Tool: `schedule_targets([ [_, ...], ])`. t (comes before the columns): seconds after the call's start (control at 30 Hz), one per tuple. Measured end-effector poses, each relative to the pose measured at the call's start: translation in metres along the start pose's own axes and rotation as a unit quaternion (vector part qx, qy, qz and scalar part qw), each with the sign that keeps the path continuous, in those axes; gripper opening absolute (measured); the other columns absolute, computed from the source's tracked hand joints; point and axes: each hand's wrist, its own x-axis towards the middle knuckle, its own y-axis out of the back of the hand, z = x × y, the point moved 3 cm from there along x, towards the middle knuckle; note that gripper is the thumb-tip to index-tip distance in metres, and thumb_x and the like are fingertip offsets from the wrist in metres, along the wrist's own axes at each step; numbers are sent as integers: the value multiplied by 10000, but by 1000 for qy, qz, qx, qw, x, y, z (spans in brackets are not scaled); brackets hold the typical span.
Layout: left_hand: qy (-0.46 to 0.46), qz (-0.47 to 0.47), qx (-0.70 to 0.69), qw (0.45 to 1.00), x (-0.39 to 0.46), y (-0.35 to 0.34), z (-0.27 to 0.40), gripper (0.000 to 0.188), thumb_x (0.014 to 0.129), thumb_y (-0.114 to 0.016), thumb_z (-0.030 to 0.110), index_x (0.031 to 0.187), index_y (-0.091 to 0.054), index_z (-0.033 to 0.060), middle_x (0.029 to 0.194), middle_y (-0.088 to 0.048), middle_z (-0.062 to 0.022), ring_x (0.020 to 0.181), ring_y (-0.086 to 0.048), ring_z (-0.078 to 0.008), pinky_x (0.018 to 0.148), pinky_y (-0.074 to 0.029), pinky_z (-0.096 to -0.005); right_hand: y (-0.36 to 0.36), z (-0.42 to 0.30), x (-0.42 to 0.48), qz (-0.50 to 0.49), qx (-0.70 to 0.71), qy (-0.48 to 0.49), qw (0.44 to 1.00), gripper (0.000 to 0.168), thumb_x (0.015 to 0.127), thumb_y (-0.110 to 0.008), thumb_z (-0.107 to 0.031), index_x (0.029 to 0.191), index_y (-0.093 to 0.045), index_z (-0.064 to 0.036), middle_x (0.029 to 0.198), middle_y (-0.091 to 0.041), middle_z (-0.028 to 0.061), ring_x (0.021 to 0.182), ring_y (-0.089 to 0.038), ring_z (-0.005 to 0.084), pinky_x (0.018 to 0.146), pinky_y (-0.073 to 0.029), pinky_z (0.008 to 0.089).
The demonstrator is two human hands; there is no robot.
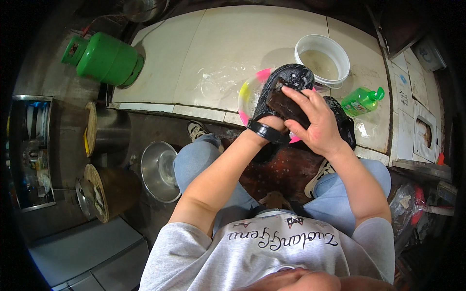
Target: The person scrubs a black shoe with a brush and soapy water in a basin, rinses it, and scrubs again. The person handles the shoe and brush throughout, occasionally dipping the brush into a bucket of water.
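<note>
My left hand (273,122) is mostly hidden inside a wet black slipper (293,72) flecked with suds, holding it up over a basin. A black strap (267,131) crosses that wrist. With my right hand (315,120) I grip a dark brown block-shaped scrubbing brush (291,103), pressed against the slipper; its bristles are hidden. Beneath is a plastic basin (243,95) with a pink, yellow and white rim. Just right of my right hand, a second black slipper (342,120) lies at the ledge's edge, partly covered by the hand.
On the wet tiled ledge (189,58) stand a white bucket (342,51) of cloudy water, a green pump bottle (360,101) and a green gas cylinder (105,58). A steel basin (153,174) is by my left knee. A squat toilet (424,131) is at far right.
</note>
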Motion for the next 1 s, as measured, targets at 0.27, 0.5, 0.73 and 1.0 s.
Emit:
schedule_targets([
  [0.27, 148, -87, 141, 975, -10, -1, 16, 479, 883, -479, 58, 1354, -390, 57, 1343, -446, -136, 1248, -415, -270, 1049, -345, -364, 10, 43, 11, 79, -101, -77, 989, 538, 809, -680, -287, 1312, -502, -220, 987, -559, 132, 912, -560, 323, 814, -468, 400],
  [0.5, 97, -162, 299, 935, -16, 4, 42, 536, 813, -502, -19, 1339, -414, 34, 1348, -433, -189, 1263, -389, -322, 1065, -313, -373, 19, 43, 9, 121, -23, -77, 989, 509, 844, -648, -289, 1310, -495, -154, 1066, -587, 149, 977, -575, 317, 844, -466, 381],
  [0.73, 87, -4, -194, 977, -7, 0, 16, 593, 874, -486, -14, 1425, -277, 54, 1447, -318, -100, 1340, -295, -208, 1105, -270, -332, -1, 14, 0, 32, -8, -23, 999, 584, 784, -693, -293, 1320, -490, -179, 1030, -542, 126, 942, -536, 332, 846, -451, 389],
  [1.0, 206, -114, 202, 951, -15, 2, 17, 440, 808, -501, 40, 1247, -504, 20, 1152, -555, -255, 1080, -524, -367, 933, -423, -388, 3, 39, 4, 71, -42, -86, 993, 541, 835, -654, -287, 1332, -467, -184, 1058, -563, 138, 974, -545, 327, 855, -451, 397],
])
